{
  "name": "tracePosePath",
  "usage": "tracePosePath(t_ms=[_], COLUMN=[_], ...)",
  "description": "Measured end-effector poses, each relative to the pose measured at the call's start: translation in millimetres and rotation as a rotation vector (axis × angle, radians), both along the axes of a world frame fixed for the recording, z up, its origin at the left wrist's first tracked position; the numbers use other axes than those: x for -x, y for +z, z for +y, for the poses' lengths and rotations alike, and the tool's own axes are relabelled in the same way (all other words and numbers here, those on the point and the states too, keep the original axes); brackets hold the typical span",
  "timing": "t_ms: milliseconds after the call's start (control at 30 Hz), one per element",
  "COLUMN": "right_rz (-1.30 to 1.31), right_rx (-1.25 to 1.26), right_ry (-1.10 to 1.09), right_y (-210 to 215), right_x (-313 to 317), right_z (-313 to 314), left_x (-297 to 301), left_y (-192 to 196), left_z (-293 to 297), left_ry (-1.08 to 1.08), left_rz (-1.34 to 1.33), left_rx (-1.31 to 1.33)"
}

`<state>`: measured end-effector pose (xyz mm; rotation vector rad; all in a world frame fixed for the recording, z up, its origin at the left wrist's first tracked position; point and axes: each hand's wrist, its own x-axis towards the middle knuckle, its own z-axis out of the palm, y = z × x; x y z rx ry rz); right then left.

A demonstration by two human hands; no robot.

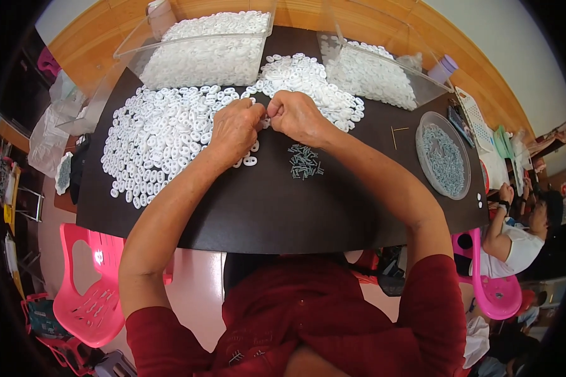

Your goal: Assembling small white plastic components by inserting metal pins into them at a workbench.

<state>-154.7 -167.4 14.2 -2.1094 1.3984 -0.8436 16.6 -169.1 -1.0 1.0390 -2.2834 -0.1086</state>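
Left hand (pixel 234 129) and right hand (pixel 295 115) meet fingertip to fingertip, both curled nearly closed, pinching something small between them – what exactly is hidden by the fingers. They hover over the black table (pixel 264 207), at the near edge of the heap of white rings (pixel 163 135). Just right of that heap, below the right hand, lies a small pile of screws (pixel 304 162) – grey, loosely scattered. Beyond the heap stand two clear bins (pixel 201 50) of more rings; far right of it, a round tray (pixel 444 155) of screws. A pink chair (pixel 91 289) stands below the table's left corner

both hands (pixel 267 122) fisted, knuckles together
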Motion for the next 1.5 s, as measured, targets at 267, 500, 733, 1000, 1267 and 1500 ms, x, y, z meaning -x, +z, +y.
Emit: tracePosePath(t_ms=[267, 500, 733, 1000, 1267, 1500], right_rz=[-0.282, -0.53, -0.598, -0.543, -0.528, -0.613], right_rx=[-0.189, -0.262, -0.275, -0.275, -0.254, -0.343], right_ry=[0.011, -0.033, 0.014, 0.035, -0.003, -0.076], right_y=[11, 37, 44, 36, 33, 27], right_x=[29, 14, 15, 15, 11, 0], right_z=[7, 45, 70, 95, 114, 147], left_x=[-14, 14, 20, 15, 14, 17], left_y=[11, 28, 49, 41, 32, 28], left_z=[3, 35, 70, 104, 123, 144], left_ry=[0.1, -0.104, 0.01, -0.014, -0.041, 0.037], left_rz=[-0.017, 0.77, 1.004, 1.165, 1.294, 1.261], left_rx=[0.098, -0.72, -1.03, -1.17, -1.238, -1.177])
